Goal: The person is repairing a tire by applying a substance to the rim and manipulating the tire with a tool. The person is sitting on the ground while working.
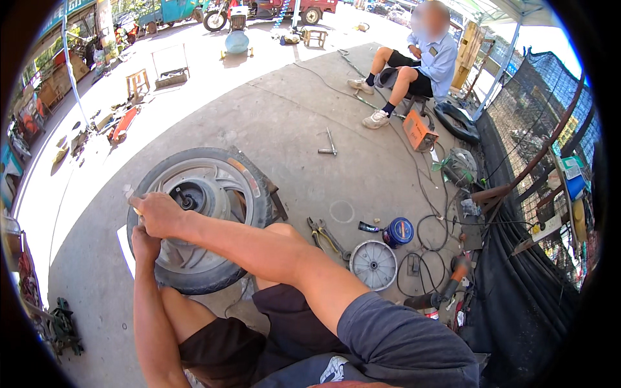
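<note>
A grey spoked alloy wheel [176,264] with a black tyre [206,282] lies flat before me, propped on a low frame [279,202]. A dark axle end shows in its hub [187,198]. My right hand [158,215] reaches across to the wheel's left edge, fingers closed. Just below it, my left hand [146,244] is also closed, by the tyre's left side. A bit of yellow-orange shows at the right fingers; what either hand grips is mostly hidden.
Pliers [328,238], a round metal hub cover [373,266], a blue-lidded tub [398,231] and an angle grinder [446,288] lie to the right. A T-shaped wrench [330,143] lies farther off. Cables run towards an orange machine [420,132] near a seated person [435,64].
</note>
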`<state>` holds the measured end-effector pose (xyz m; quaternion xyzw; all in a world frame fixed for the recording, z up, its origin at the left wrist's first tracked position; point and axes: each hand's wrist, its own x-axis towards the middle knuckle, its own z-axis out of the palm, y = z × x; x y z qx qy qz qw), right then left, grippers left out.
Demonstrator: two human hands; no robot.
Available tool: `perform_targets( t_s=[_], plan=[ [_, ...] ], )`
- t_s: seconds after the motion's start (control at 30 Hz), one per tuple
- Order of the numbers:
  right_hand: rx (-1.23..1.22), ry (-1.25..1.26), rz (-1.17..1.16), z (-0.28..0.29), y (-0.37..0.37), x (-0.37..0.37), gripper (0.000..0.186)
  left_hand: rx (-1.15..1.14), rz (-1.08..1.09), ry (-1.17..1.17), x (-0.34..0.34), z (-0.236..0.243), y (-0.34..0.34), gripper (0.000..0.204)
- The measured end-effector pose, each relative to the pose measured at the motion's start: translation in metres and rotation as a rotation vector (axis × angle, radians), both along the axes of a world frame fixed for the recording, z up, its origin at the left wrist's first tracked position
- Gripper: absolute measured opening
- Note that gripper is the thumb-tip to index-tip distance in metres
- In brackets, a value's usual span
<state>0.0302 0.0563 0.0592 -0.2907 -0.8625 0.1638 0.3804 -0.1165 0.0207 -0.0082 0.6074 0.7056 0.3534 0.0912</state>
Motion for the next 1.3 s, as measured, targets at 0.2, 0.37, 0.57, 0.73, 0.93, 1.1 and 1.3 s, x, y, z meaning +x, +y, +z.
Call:
perform_targets(
  t_s=[0.2, 0.37, 0.57, 0.73, 0.93, 1.1, 1.3],
  plan=[
    [-0.029, -0.037, -0.013, -0.002, 0.005, -0.002, 0.030, 0.017, 0.085, 0.019, -0.008, -0.012, 0.003, 0.024],
    [0.007, -0.006, -0.058, -0.004, 0.005, 0.002, 0.035, -0.056, 0.023, -0.028, 0.010, 0.016, -0.007, 0.027],
    [-0.022, -0.028, 0.002, 0.002, 0.000, 0.005, 0.042, -0.050, 0.017, -0.070, 0.013, 0.020, -0.011, 0.027],
    [-0.018, -0.042, -0.014, 0.000, 0.006, 0.004, 0.032, -0.083, 0.041, -0.018, 0.006, 0.011, -0.005, 0.027],
    [0.011, -0.050, -0.031, 0.007, -0.004, 0.008, 0.029, -0.092, 0.028, -0.072, 0.000, 0.005, -0.001, 0.027],
    [0.023, -0.036, 0.022, 0.002, -0.002, 0.004, 0.030, 0.022, 0.056, -0.004, 0.000, 0.001, -0.004, 0.027],
    [-0.009, -0.061, -0.042, -0.004, 0.006, 0.001, 0.033, -0.140, 0.045, -0.062, 0.002, 0.006, -0.001, 0.028]
  ],
)
